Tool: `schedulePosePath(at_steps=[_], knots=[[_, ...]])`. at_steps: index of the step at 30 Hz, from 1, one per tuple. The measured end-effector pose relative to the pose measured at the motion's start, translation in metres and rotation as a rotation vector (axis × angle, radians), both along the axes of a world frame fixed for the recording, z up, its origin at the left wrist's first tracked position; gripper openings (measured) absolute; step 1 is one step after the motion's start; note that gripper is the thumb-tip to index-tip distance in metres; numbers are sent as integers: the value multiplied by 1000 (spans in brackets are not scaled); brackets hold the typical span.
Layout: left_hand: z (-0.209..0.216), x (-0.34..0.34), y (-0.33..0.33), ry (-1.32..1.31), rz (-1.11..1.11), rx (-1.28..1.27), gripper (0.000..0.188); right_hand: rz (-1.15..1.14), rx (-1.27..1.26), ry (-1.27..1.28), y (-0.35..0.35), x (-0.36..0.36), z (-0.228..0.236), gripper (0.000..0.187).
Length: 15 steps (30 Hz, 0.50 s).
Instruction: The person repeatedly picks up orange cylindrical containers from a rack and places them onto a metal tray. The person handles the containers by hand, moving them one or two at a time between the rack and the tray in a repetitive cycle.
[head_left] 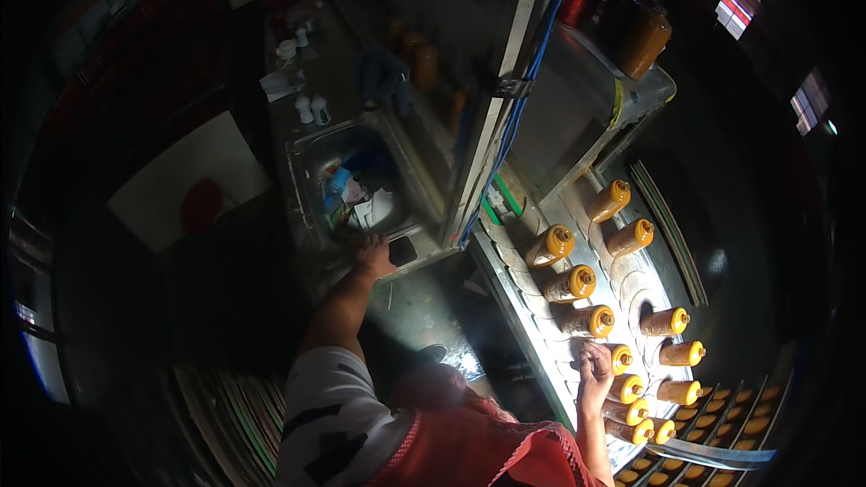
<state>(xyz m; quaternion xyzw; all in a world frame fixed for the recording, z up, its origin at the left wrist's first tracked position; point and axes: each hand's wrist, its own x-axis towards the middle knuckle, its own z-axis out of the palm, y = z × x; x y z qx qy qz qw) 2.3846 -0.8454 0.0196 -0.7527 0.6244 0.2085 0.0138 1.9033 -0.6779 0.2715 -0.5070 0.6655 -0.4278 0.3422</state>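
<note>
My right hand [594, 368] grips a brown bottle with a yellow cap [619, 358] standing on the round metal filling carousel [541, 325]. Several more yellow-capped bottles [570, 284] sit around the carousel's rim, some near my hand [629, 389]. My left hand [374, 255] reaches far forward and rests on the edge of a metal sink [311, 158], next to a small dark flat object [402, 250]. Nothing shows between its fingers.
The sink holds crumpled wrappers and scraps [354, 194]. A metal frame post with a blue cable [505, 117] rises between sink and carousel. Amber bottles [645, 41] stand on top of the machine. Trays of capped bottles [722, 424] lie at lower right. White small containers [311, 110] stand behind the sink.
</note>
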Motion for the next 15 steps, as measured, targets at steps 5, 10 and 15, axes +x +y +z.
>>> schedulePosePath(at_steps=[5,10,15], knots=[[-5,5,7,-84,-127,-68,96,-89,85,-10,9,13,1,28],[12,5,-4,-124,-136,11,91,-38,73,64,18,18,-10,19],[4,7,-6,-111,-137,4,90,-43,91,52,18,30,-8,18]])
